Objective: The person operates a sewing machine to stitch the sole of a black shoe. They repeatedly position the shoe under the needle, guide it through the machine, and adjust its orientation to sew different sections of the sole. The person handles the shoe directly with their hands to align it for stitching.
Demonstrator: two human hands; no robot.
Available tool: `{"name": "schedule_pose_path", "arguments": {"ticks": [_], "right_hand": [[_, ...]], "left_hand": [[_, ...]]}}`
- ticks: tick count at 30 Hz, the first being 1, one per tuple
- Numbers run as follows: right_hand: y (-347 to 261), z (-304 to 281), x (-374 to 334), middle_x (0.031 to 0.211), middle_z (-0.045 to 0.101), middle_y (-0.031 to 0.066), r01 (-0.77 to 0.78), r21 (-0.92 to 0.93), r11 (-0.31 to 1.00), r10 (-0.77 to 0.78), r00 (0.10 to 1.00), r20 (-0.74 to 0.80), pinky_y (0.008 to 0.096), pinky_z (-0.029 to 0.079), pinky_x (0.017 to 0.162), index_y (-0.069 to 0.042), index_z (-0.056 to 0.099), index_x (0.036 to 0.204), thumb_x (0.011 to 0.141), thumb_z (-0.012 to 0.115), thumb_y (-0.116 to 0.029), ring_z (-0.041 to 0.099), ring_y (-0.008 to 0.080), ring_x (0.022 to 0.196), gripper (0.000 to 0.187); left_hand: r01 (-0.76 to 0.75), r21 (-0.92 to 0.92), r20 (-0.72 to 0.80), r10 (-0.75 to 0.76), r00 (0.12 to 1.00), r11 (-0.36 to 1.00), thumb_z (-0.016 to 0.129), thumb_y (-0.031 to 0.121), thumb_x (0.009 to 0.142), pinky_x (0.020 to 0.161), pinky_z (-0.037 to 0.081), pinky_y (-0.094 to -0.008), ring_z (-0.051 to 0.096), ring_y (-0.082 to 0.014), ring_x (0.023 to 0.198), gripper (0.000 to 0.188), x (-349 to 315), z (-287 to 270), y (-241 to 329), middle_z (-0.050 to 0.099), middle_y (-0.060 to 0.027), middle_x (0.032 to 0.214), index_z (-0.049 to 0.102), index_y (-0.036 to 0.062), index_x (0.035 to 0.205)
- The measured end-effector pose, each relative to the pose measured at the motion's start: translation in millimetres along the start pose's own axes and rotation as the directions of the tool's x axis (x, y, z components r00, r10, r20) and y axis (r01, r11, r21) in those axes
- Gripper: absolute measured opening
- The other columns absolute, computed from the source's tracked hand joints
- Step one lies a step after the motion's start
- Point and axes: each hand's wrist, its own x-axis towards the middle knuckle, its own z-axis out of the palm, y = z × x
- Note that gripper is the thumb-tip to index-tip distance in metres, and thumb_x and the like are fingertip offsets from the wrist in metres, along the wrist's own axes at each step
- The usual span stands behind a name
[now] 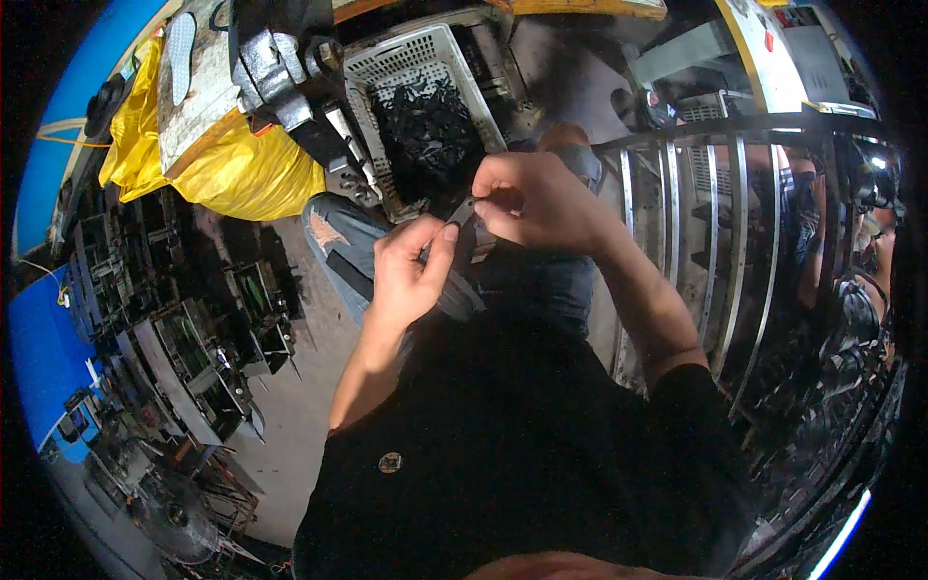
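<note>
Above my lap, both hands are pinching a small, flat, dark strip (pixel 466 215); its exact kind is hard to make out. My left hand (pixel 410 269) grips its lower end between thumb and fingers. At the upper end, the thumb and fingertips of my right hand (pixel 541 205) close on it. Just beyond them stands a pale plastic crate (pixel 476 79) with slotted walls, holding a heap of loose dark pieces (pixel 425 121). Another dark strip (pixel 350 276) lies along my left thigh.
A dark metal machine (pixel 271 82) stands left of the crate, beside a worn bench (pixel 198 121) and a yellow sack (pixel 256 174). Metal fixtures (pixel 179 367) crowd the left floor. A rack with metal bars (pixel 710 213) stands close on my right. Another person (pixel 812 232) is beyond it.
</note>
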Motion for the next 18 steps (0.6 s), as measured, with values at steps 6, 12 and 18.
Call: {"name": "schedule_pose_path", "arguments": {"ticks": [6, 12, 18], "right_hand": [[6.4, -8.2, 4.6, 0.078, 0.065, 0.0128, 0.175, -0.198, 0.964, -0.160, 0.983, 0.089, 0.0342, 0.051, 0.066, -0.002, 0.063, 0.091, 0.079, 0.071, -0.005, 0.066, 0.0232, 0.072, 0.015], [4.7, -5.8, 5.4, 0.083, 0.069, 0.0113, 0.051, -0.106, 0.993, -0.043, 0.996, 0.075, 0.0319, 0.052, 0.067, -0.001, 0.065, 0.093, 0.082, 0.069, -0.003, 0.067, 0.0183, 0.074, 0.011], [21.5, 0.6, -4.0, 0.086, 0.071, 0.0028, -0.069, 0.285, 0.956, 0.092, 0.994, -0.066, 0.0289, 0.053, 0.068, -0.003, 0.068, 0.098, 0.091, 0.069, -0.013, 0.064, 0.0092, 0.077, 0.013]], "left_hand": [[-0.050, 0.060, 0.040, 0.047, 0.998, 0.997, 0.069, 0.008, 0.092, 0.058, 0.044, -0.0371, 0.057, -0.0304, 0.061, 0.017, 1.2, -1.9, 1.9, 0.058, -0.0149, 0.068, 0.062, 0.0004, 0.079], [-0.064, 0.056, -0.005, 0.064, 0.998, 0.996, 0.069, 0.008, 0.092, 0.058, 0.045, -0.0368, 0.056, -0.0302, 0.061, 0.017, -0.1, -2.2, 0.1, 0.057, -0.0151, 0.068, 0.062, -0.0005, 0.079], [0.031, 0.013, -0.066, -0.030, 0.997, 0.999, 0.067, 0.005, 0.093, 0.058, 0.044, -0.0332, 0.054, -0.0218, 0.059, 0.015, -5.3, -5.2, -4.8, 0.055, -0.0129, 0.067, 0.063, -0.0014, 0.080]]}}
